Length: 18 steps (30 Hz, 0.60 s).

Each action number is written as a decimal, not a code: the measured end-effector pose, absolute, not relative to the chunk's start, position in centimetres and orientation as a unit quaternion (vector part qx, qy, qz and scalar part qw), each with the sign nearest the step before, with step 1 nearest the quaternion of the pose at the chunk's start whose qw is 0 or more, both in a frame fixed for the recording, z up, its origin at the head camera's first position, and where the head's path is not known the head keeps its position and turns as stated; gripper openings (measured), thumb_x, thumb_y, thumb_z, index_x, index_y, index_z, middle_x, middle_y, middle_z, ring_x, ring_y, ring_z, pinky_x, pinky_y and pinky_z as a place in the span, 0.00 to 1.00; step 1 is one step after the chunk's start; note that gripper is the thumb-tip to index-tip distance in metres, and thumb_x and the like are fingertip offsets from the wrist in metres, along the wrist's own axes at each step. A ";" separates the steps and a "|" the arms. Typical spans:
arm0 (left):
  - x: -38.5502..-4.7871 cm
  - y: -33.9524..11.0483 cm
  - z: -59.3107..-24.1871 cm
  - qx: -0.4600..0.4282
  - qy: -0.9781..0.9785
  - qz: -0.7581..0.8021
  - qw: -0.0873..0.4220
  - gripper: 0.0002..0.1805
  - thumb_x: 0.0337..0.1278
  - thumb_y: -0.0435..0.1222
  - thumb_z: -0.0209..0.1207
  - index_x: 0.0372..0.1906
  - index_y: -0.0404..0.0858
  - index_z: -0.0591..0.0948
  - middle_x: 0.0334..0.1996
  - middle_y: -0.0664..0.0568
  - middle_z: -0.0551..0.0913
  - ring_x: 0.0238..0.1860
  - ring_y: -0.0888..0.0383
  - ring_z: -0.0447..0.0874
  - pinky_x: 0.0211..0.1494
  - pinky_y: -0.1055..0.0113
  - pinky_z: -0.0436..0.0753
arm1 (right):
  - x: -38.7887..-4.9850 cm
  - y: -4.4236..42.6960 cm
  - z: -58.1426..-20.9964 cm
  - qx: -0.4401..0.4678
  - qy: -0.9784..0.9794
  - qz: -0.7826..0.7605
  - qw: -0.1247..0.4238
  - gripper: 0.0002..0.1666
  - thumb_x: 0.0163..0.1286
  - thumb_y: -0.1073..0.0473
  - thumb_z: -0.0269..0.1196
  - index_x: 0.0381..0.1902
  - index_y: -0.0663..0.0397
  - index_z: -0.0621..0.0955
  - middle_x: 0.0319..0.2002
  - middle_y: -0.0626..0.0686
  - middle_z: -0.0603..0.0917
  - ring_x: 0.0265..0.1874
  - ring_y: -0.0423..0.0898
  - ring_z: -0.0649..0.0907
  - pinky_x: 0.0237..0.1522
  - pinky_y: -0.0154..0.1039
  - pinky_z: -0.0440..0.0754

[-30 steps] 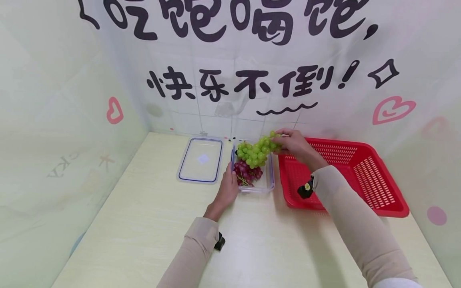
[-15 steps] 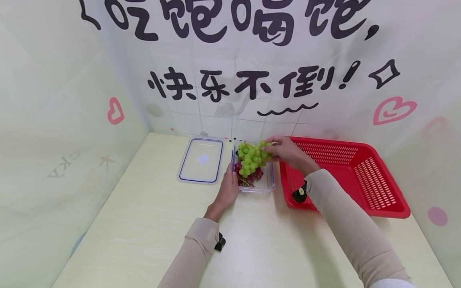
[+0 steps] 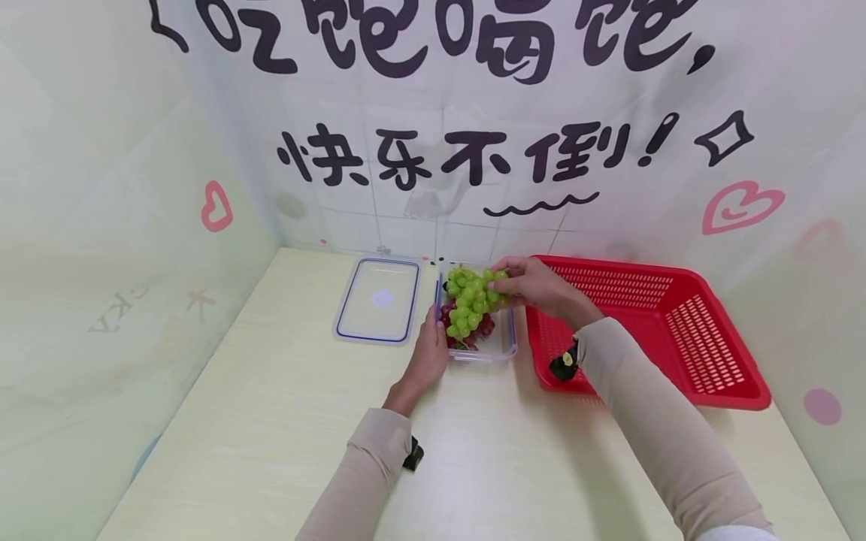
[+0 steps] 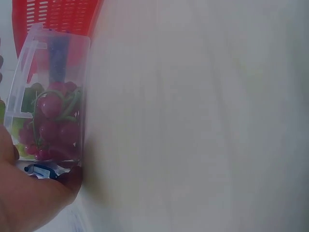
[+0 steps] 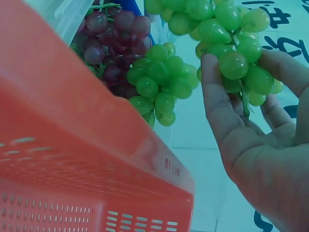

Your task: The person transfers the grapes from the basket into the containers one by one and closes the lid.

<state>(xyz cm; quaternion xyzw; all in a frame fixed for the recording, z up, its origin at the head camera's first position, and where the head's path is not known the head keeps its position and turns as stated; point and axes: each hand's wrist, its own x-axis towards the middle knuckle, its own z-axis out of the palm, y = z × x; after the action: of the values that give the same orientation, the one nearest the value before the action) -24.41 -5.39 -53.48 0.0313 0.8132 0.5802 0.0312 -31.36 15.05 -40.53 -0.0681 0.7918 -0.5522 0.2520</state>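
A clear plastic food container (image 3: 501,347) stands on the table, with purple-red grapes (image 4: 50,130) inside. My left hand (image 3: 428,353) holds the container at its left side near the front corner; some fingers are hidden. My right hand (image 3: 534,284) pinches a bunch of green grapes (image 5: 231,53) from the right, above the container. In the head view this bunch hangs over the red grapes and covers most of them. Another green bunch (image 5: 159,82) lies beside the red grapes at the back of the container.
A red plastic basket (image 3: 649,323) with slotted walls stands right of the container, under my right forearm. The container's lid (image 3: 376,300), edged in blue, lies flat on the table (image 3: 304,421) to the left. A printed wall cloth (image 3: 406,218) rises behind.
My right hand has moved left and slightly down with the green grapes, which now hang lower over the red ones. My left hand has stayed at the container.
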 end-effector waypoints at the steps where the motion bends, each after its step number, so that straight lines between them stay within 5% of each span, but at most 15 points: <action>1: -24.4 -5.4 -53.4 0.031 0.813 0.580 0.031 0.30 0.81 0.38 0.28 0.79 0.35 0.41 0.77 0.35 0.49 0.78 0.44 0.46 0.79 0.51 0.52 | -31.3 15.1 -40.5 -0.073 0.790 -0.554 0.253 0.13 0.70 0.59 0.64 0.51 0.55 0.79 0.50 0.57 0.80 0.46 0.52 0.84 0.48 0.42 0.86; 18: -24.5 -5.3 -53.8 0.029 0.815 0.577 0.031 0.30 0.81 0.38 0.28 0.79 0.34 0.41 0.77 0.33 0.49 0.78 0.42 0.47 0.79 0.50 0.52 | -31.4 15.0 -42.2 -0.066 0.805 -0.509 0.298 0.17 0.68 0.63 0.65 0.55 0.55 0.79 0.55 0.58 0.77 0.47 0.52 0.81 0.49 0.43 0.86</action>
<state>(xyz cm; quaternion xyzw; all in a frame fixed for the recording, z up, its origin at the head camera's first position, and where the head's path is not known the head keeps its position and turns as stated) -24.48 -5.32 -53.75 0.0286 0.8154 0.5774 0.0307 -31.44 15.00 -42.15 -0.0665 0.8048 -0.5092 0.2976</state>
